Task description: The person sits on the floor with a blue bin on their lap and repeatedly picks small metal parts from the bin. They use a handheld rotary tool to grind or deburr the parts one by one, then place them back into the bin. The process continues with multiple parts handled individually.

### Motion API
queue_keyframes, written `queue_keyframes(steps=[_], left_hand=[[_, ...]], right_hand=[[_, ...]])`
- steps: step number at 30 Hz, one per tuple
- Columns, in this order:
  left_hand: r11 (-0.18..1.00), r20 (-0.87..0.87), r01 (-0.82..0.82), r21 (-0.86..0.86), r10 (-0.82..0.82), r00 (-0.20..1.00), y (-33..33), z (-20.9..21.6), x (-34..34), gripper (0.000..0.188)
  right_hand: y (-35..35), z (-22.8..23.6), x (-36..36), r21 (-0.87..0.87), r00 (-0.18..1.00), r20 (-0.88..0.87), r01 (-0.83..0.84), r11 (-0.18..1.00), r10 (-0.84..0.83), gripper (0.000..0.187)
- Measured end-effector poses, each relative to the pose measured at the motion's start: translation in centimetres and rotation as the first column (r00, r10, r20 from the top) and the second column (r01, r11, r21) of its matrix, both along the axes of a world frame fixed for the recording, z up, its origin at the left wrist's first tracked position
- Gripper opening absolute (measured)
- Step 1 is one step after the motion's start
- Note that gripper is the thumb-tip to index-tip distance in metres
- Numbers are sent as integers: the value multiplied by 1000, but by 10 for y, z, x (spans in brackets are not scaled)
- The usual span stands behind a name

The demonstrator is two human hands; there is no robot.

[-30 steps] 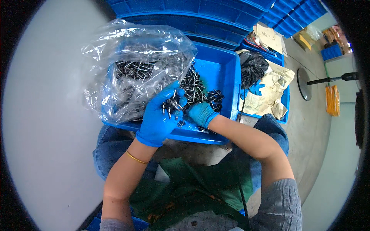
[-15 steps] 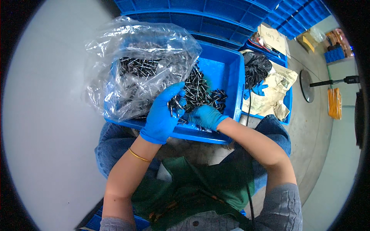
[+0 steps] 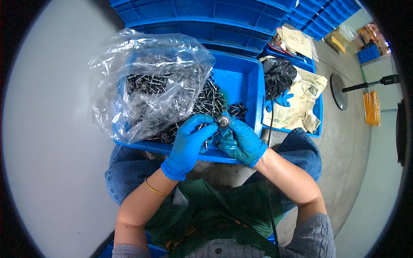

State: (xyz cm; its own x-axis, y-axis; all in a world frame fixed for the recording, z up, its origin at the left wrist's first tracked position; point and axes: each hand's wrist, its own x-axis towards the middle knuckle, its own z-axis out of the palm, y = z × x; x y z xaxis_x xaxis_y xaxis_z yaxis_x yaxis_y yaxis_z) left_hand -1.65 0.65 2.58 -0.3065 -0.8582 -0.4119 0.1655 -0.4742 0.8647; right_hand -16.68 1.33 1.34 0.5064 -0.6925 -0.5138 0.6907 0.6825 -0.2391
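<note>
Both hands wear blue gloves and meet over the front of a blue bin (image 3: 241,77). My right hand (image 3: 243,142) is closed on a small metal part with a round, ringed end (image 3: 223,121), which faces up between thumb and fingers. My left hand (image 3: 189,144) is curled, its thumb and fingertips beside that part. Dark metal pins (image 3: 205,144) show in the left palm, partly hidden by the fingers. Many similar loose dark pins (image 3: 210,96) lie in the bin, with a small group (image 3: 237,111) towards its right side.
A clear plastic bag (image 3: 172,47) drapes over the bin's left part. Stacked blue crates (image 3: 198,15) rise behind it. To the right, a black plastic bag (image 3: 277,75) and crumpled brown paper (image 3: 307,94) rest on another blue bin. A black cable (image 3: 270,172) hangs down beside my right arm.
My right hand has risen out of the pins and now holds the round-ended part up beside the left hand. The left hand has turned over its pins, thumb and fingers drawn towards that part.
</note>
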Motion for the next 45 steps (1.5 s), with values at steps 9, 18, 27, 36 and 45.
queue_keyframes(steps=[9, 18, 27, 36, 45], left_hand=[[968, 96, 22, -250, 2, 995, 1, 4, -3, 19], [922, 161, 45, -385, 19, 987, 2, 2, -5, 26], [875, 201, 14, -484, 96, 975, 4, 6, -9, 20], [985, -56, -134, 107, 140, 989, 4, 3, -5, 16], [980, -418, 55, 189, 29, 908, 5, 2, -1, 22]], right_hand=[[-1, 3, 3, 25, 998, 62, -25, 999, 24, 21], [0, -2, 3, 3, 999, 29, -19, 1000, 18, 19], [0, -1, 3, 1, 997, -46, 55, 999, -54, 22], [6, 26, 9, -647, 510, -694, -131, 751, -508, 11], [0, 31, 7, -619, 717, -648, -300, 726, -257, 30]])
